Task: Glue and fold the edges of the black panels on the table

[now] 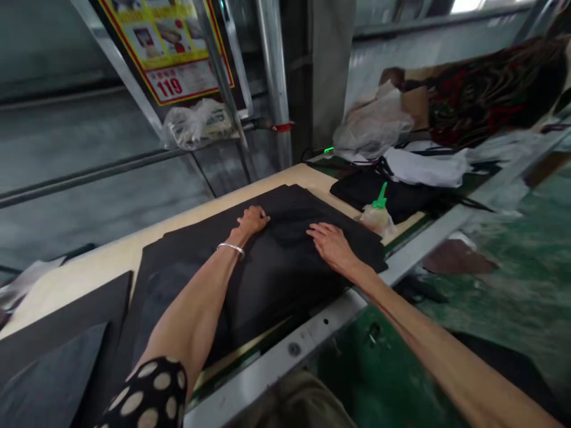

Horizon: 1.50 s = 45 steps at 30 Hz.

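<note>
Both hands lie on top of the black cloth stack (285, 285), and neither grips it. The left hand (253, 220) sits near the stack's far edge, loosely curved with its fingertips down on the cloth, a silver bangle (231, 249) at the wrist and a polka-dot sleeve (154, 392) higher up the arm. The right hand (331, 247) lies open and flat, fingers spread, close to the stack's right corner. A soft ridge of cloth rises between the 2 hands. Open palms seem the better choice here: flat pressure spreads evenly, while pinching could drag the upper layers out of line.

The stack's right side comes close to the metal edge strip (285, 351), which runs along the near side of the stack, so any cloth pushed that way has little margin. A band of pale tabletop (178, 229) shows beyond the stack, giving the most room on that side. Just beyond the stack's right corner stand a squeeze bottle (379, 214) with a green tip and a folded black cloth (379, 193), both close to the right hand's path. Left of the stack lie dark sheets (57, 362). A white cloth (426, 167) and a plastic bag (372, 125) sit further beyond the bottle.
</note>
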Tool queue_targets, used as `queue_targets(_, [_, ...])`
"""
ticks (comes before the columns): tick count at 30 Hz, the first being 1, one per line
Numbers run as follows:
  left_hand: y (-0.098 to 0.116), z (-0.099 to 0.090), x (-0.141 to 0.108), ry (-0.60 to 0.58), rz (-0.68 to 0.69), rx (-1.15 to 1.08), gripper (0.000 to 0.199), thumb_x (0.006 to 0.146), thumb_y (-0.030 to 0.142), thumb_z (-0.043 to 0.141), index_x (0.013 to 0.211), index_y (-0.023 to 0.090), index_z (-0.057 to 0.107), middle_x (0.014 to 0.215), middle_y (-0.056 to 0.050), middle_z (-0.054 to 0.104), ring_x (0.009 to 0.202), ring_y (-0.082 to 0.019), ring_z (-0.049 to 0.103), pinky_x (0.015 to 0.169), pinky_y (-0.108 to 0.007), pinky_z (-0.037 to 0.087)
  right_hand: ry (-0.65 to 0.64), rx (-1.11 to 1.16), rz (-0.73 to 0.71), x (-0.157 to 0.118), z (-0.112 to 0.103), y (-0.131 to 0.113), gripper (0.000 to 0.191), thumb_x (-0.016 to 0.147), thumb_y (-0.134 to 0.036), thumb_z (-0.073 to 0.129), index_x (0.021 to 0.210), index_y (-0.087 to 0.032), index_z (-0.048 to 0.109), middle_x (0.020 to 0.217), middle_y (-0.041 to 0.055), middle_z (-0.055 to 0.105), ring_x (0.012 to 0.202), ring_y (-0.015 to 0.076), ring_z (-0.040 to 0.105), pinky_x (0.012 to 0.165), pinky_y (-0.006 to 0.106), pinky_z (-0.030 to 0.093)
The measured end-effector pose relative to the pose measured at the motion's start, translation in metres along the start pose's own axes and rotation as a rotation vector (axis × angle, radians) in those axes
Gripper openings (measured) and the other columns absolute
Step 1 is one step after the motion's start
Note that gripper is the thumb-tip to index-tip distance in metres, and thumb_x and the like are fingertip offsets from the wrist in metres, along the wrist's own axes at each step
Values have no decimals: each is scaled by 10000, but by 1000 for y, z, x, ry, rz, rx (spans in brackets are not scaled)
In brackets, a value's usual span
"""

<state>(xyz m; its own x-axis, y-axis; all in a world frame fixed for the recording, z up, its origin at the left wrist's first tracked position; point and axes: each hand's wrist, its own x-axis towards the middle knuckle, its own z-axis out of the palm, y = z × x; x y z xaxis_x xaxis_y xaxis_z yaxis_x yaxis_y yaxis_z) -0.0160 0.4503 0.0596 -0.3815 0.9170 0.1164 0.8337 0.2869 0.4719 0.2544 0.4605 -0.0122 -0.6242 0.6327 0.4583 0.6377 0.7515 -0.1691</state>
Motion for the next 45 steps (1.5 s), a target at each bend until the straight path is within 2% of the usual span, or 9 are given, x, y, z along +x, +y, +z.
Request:
queue_targets(4, [-2,2,6,-12,16,-61,212,872,288,683,1022,147,631,999,-44,650,918,-169,609,859,-331,517,-21,-27,2,0,-2,1,389,980,-209,416,1290,-189,651,1388,64,571,1290,254,449,1108,444,345])
queue_targets(8, [-2,9,10,23,21,-160,288,824,242,706,1082,153,614,1012,-43,667,917,-155,611,841,-267,488,-70,-64,-19,2,-8,0,401,976,-197,416,1311,-199,634,1399,73,559,1285,249,460,1097,442,368])
queue_targets(13, [0,16,14,99,-32,-251,279,868,229,618,1130,133,607,1040,-78,687,947,-173,638,829,-274,504,-78,-74,-17,2,-14,-3,412,972,-191,392,1307,-176,633,1399,80,558,1285,244,464,1107,435,367])
queue_targets(18, [-4,20,11,119,-64,-254,189,840,156,606,1026,146,642,1031,-75,693,969,-183,643,859,-290,508,-109,-62,-22,2,-14,0,428,968,-189,379,1318,-160,624,1416,70,545,1310,245,456,1132,439,354])
queue_targets(25, [-8,26,1,158,-26,-212,222,814,130,606,1018,213,636,1074,-35,674,1041,-199,617,930,-326,490,-122,-77,-63,5,-17,4,422,999,-291,379,1323,-163,618,1390,88,566,1291,259,496,1114,455,398])
queue_targets(32, [-13,27,-1,182,27,-215,236,816,137,603,1044,192,628,1057,-49,672,1010,-207,615,922,-338,489,-152,-113,-130,5,-23,4,504,1009,-437,388,1336,-115,597,1413,129,538,1339,270,466,1153,459,360])
queue_targets(39, [-17,30,1,202,63,-232,228,807,124,593,1028,170,631,989,-47,672,943,-195,617,886,-329,495,-204,-122,-124,4,-30,0,539,1002,-468,393,1371,-115,567,1437,130,513,1366,272,440,1154,459,363])
queue_targets(45, [-20,28,1,213,105,-244,232,784,100,601,1008,144,642,960,-56,675,907,-186,615,856,-303,497,-183,-97,-132,3,-32,-3,544,995,-479,417,1367,-113,568,1435,130,515,1359,273,449,1154,460,364])
